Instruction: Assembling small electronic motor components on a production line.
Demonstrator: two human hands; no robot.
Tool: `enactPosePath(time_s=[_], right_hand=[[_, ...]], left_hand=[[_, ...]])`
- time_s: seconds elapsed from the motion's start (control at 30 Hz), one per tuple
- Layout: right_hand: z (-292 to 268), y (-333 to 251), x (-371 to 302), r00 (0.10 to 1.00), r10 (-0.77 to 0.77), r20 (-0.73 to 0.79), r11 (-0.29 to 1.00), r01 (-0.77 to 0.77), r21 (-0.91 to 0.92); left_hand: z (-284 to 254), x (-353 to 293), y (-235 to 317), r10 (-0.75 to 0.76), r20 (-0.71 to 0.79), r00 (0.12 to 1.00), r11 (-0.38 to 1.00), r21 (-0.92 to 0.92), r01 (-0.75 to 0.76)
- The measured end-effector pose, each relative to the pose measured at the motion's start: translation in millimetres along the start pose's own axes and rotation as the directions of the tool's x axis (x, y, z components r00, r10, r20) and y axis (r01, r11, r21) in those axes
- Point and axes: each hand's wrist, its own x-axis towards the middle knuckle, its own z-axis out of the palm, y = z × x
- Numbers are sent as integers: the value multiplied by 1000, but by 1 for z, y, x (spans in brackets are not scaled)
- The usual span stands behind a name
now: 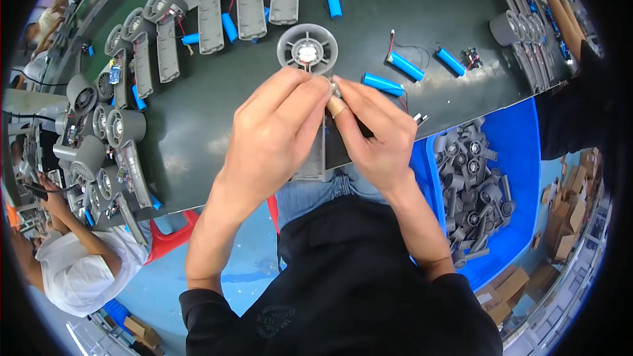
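Head camera is showing a grey fan housing [308, 53] lying at the near edge of the table [191, 118], handle toward the person, probably so both hands are meeting squarely over it. Left hand [270, 122] fingertips are pressing together, their contents hidden, while the right hand [379, 128] is pinching a small greyish part [335, 87]; blue cells [405, 66] are lying nearby, seemingly for easy reach.

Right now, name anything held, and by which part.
Left hand and right hand pinch something small near the grey fan; what, and which part, is hidden.
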Motion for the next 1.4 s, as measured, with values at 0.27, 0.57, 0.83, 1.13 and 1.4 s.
enactPosePath(time_s=[0.27, 0.57, 0.83, 1.13, 1.4], right_hand=[[-6, -2, -4, 928, 367, 63, 891, -370, 264], [-19, -6, 1, 921, 371, 120, 773, -378, 509], [-48, -24, 43, 970, 244, -25, 634, -140, 761], [-49, 22, 157, 924, 376, -65, 746, -261, 612], [-10, 224, 310, 922, 387, 36, 921, -388, 31]], left_hand=[[-26, 28, -16, -49, 199, 979, 988, 151, 19], [-34, 38, 10, -60, 151, 987, 996, 67, 50], [-59, 94, 73, 274, -60, 960, 934, 256, -250], [-27, 211, 11, 212, 10, 977, 945, 254, -207], [101, 349, -182, -108, 235, 966, 990, 114, 83]])
